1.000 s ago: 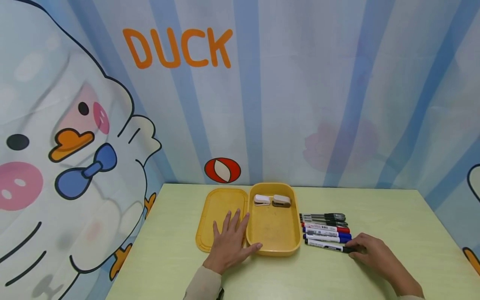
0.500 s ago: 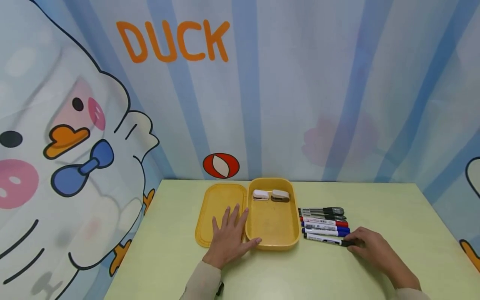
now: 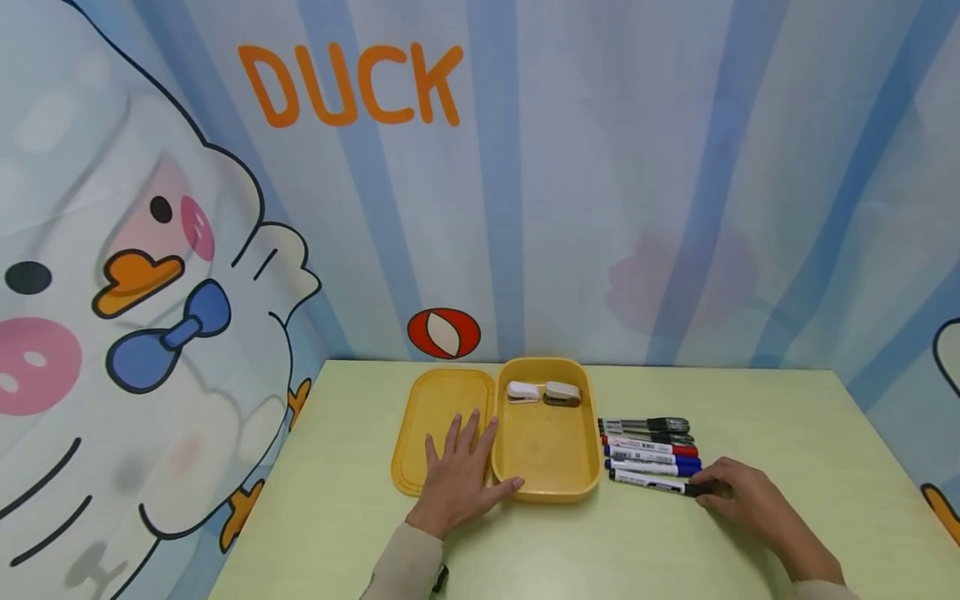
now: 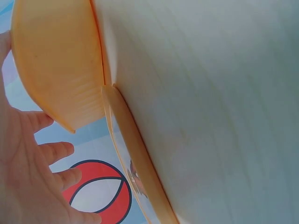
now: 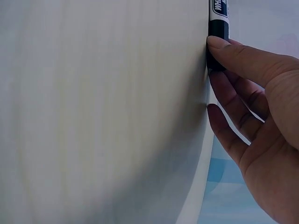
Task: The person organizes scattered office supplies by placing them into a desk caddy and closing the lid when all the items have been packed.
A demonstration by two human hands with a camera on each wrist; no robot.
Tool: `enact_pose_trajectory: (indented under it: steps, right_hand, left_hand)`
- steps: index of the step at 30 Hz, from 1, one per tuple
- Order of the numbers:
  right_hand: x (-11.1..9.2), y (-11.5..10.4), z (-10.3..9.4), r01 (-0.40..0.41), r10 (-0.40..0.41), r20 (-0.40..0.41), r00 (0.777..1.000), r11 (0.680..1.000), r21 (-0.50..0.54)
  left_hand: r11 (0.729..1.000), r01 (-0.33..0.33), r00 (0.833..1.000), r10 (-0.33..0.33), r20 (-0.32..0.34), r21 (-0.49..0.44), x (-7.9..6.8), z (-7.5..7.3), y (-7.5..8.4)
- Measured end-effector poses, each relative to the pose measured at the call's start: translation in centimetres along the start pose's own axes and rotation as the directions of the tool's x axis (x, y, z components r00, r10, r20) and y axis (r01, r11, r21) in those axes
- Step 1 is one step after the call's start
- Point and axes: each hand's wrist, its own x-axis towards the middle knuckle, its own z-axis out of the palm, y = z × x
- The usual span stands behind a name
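Observation:
My right hand (image 3: 742, 500) pinches the black cap end of a white whiteboard marker (image 3: 648, 481), which lies on the table nearest me in a row. In the right wrist view, the thumb presses one side of the marker's cap (image 5: 219, 29) and fingers lie behind it. With fingers spread, my left hand (image 3: 459, 483) reaches over the near part of a flat yellow lid (image 3: 427, 417); its thumb is at the near left rim of a yellow box (image 3: 547, 450). The left wrist view has fingertips against the box's side (image 4: 60, 60).
Two small staplers, one white (image 3: 522, 392) and one grey-topped (image 3: 562, 393), sit at the far end inside the box. Beyond the held marker lie blue markers (image 3: 651, 467), a red marker (image 3: 649, 446) and black pens (image 3: 645, 425). A printed duck curtain (image 3: 577, 208) hangs behind the table.

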Motion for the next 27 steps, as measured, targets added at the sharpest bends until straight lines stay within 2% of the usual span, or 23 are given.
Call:
enact_pose_trajectory:
  steps: [11,22,27]
  right_hand:
    - [-0.08,0.08,0.10,0.002,-0.002,-0.005,1.000,1.000,0.013]
    - [-0.01,0.10,0.02,0.008,-0.007,-0.008,1.000,1.000,0.015]
    - [0.03,0.33,0.20,-0.001,0.001,-0.001,1.000,1.000,0.017]
  left_hand:
    - [1.000,-0.009,1.000,0.010,-0.022,0.005,-0.05,0.14,0.03]
    - [1.000,-0.009,1.000,0.009,-0.001,0.006,0.06,-0.47,0.11]
    - [0.999,-0.033,0.999,0.033,-0.007,0.023,0.11,-0.59,-0.07]
